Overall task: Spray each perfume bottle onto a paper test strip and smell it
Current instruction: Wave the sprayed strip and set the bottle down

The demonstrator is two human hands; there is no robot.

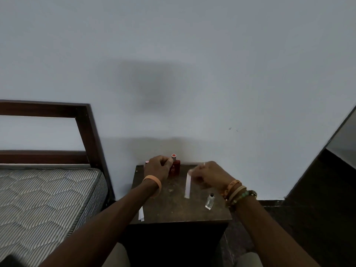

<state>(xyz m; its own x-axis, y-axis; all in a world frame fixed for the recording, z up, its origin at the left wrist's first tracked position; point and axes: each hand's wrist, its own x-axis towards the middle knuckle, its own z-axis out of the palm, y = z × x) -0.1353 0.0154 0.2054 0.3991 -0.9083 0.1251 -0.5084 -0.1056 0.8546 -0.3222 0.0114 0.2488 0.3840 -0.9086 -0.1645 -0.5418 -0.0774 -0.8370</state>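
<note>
Pale grey wall [192, 54] fills most of the view, with a striped quilted mattress [48, 199] on a dark wooden bed frame [84, 130] well left of the left hand. Between bed and dark floor stands a small dark-brown wooden bedside table [173, 205]. At its back edge the left hand [157, 167] is closed around a red glass perfume bottle [175, 167]. Just right of it, the right hand [211, 175] pinches a white paper test strip [187, 185] hanging down. Below that wrist stands a small clear glass vial [210, 201]; more white paper strips [141, 213] lie under the left forearm.
</note>
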